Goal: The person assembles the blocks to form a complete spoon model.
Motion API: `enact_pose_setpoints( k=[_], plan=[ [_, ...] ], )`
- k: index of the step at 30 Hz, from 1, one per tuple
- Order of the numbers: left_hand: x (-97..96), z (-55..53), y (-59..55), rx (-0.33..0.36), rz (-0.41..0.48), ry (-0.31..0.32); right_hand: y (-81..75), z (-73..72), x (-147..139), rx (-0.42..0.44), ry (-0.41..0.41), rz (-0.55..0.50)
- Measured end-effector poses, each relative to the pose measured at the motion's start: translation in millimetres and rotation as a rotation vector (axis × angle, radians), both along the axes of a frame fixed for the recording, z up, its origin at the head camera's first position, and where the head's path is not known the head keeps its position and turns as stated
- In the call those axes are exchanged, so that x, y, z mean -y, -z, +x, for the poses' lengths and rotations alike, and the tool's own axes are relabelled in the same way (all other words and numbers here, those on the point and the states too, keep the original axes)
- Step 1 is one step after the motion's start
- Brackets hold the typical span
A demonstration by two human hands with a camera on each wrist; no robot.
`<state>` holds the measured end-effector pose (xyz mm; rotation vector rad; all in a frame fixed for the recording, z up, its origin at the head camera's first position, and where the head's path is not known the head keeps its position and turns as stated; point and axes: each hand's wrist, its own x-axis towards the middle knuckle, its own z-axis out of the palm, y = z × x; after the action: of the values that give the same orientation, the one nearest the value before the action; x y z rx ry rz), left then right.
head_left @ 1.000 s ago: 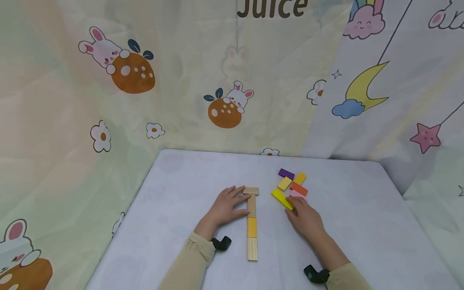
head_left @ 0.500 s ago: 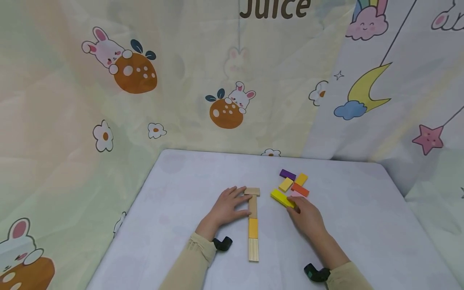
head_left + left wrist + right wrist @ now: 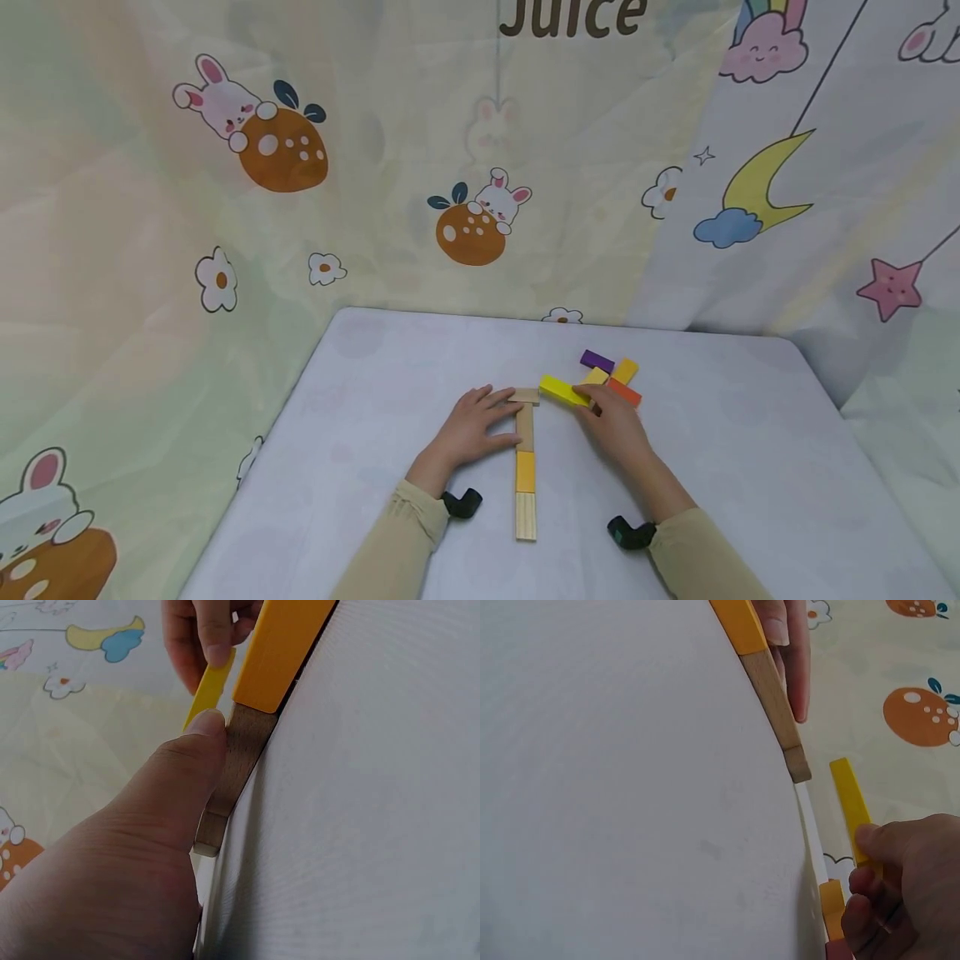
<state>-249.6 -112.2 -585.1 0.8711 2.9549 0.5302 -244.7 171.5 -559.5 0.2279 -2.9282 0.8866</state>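
My right hand [image 3: 618, 421] pinches one end of a bright yellow wooden block [image 3: 558, 389] between thumb and fingers. In the right wrist view the yellow block [image 3: 850, 796] is raised off the table. My left hand [image 3: 468, 429] lies with spread fingers along the left side of a row of blocks, fingertips at the plain wood pieces. That row runs from a pale grooved block [image 3: 526, 517] through an orange-yellow block [image 3: 526, 472] to a plain wood block [image 3: 526, 429], with a short wood block [image 3: 528, 396] crosswise at its far end.
Right of the row lie loose blocks: purple [image 3: 597, 361], orange-yellow [image 3: 626, 372], pale yellow [image 3: 597, 376] and red-orange [image 3: 625, 392], close together beside my right hand. The white table [image 3: 420, 350] ends at a printed cloth backdrop [image 3: 375, 167].
My right hand has lifted the bright yellow block from the loose group and carried it left, near the row's far end. The pink block is now hidden. My left hand has stayed put.
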Motion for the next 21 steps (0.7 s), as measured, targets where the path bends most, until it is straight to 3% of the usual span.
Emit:
enact_pose_setpoints(
  k=[14,21],
  plan=[
    [-0.3,-1.8,1.4,0.011,-0.018,-0.006,0.2,-38.0,32.1,0.112,-0.011,-0.063],
    [0.0,-2.1,1.0,-0.001,-0.021,-0.001,-3.0,-49.1,40.3,0.158,-0.058,-0.075]
  ],
)
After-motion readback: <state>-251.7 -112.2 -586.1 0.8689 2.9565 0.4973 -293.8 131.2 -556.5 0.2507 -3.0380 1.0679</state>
